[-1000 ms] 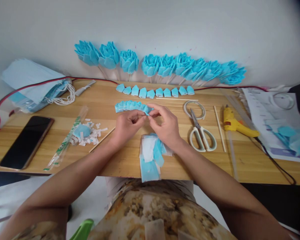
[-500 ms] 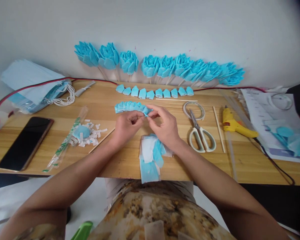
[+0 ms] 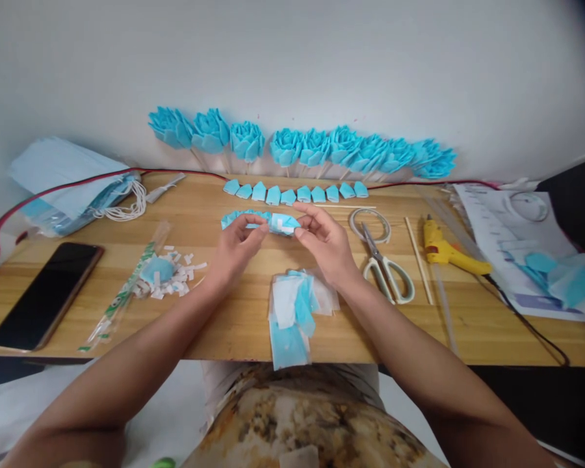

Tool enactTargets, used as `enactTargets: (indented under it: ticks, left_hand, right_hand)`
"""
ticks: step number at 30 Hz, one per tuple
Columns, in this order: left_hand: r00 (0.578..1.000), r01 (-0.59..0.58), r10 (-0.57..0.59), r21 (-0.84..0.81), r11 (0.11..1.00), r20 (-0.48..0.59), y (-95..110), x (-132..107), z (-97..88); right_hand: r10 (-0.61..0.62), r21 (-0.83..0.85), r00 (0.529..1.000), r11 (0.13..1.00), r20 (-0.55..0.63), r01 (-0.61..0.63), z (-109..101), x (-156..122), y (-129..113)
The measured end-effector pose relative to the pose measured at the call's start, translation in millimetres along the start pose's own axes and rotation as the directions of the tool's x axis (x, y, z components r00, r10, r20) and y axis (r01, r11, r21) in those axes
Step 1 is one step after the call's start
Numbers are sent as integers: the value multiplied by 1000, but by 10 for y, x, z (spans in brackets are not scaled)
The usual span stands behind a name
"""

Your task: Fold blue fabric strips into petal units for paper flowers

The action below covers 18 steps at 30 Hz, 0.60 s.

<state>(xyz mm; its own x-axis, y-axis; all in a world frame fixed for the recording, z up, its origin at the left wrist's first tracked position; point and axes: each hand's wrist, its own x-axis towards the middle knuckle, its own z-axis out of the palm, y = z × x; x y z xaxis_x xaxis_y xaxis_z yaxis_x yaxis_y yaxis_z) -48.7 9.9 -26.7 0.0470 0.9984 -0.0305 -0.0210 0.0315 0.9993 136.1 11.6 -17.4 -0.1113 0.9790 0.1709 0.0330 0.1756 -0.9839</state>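
Observation:
A light-blue fabric petal [image 3: 276,225] with a small white strip on it is stretched between my two hands. My left hand [image 3: 238,250] pinches its left end between thumb and forefinger. At the right end, the thumb and fingertips of my right hand [image 3: 327,244] are closed on the petal's tip. Just behind my left fingers lies a row of blue pleated petals [image 3: 231,218], partly hidden. Farther back stands a line of small folded blue petals [image 3: 273,195]. Below my hands, cut blue and white fabric pieces [image 3: 290,348] lie at the table's front edge.
Blue fabric roses [image 3: 287,146] on sticks lean along the wall. To the right are a tape roll [image 3: 353,224], scissors [image 3: 403,278], a stick [image 3: 419,260] and a yellow glue gun [image 3: 436,247]. On the left lie a phone [image 3: 46,296], paper scraps [image 3: 175,285] and face masks [image 3: 68,169].
My hands have moved slightly apart, and the petal between them now lies spread with its white strip showing. The whole view has tilted up a little.

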Motion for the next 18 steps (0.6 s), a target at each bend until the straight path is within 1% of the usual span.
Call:
enactTargets:
  ticks: [3, 5, 7, 10, 13, 16, 18]
  left_hand:
    - [995, 12, -3, -93, 996, 101, 27, 17, -16]
    - [986, 20, -4, -93, 996, 167, 43, 18, -14]
    - [980, 36, -23, -59, 998, 200, 49, 17, -10]
    - [982, 53, -48, -27, 998, 183, 40, 17, -6]
    - [987, 43, -37, -39, 998, 158, 31, 15, -2]
    - [988, 31, -23, -50, 998, 155, 45, 6, 12]
    - [986, 34, -25, -49, 998, 166, 56, -2, 26]
  right_hand:
    - [17, 33, 999, 999, 43, -19, 9, -4, -2]
    - [25, 42, 997, 999, 74, -29, 28, -16, -2]
    - [33, 45, 995, 998, 97, -38, 42, -27, -4]
    - [46, 45, 992, 998, 115, -51, 35, -33, -3]
    - [57, 63, 988, 996, 142, -66, 7, -31, 1]
    - [69, 60, 982, 995, 176, -80, 5, -32, 3]
    - [72, 26, 983, 997, 172, -78, 26, -35, 7]
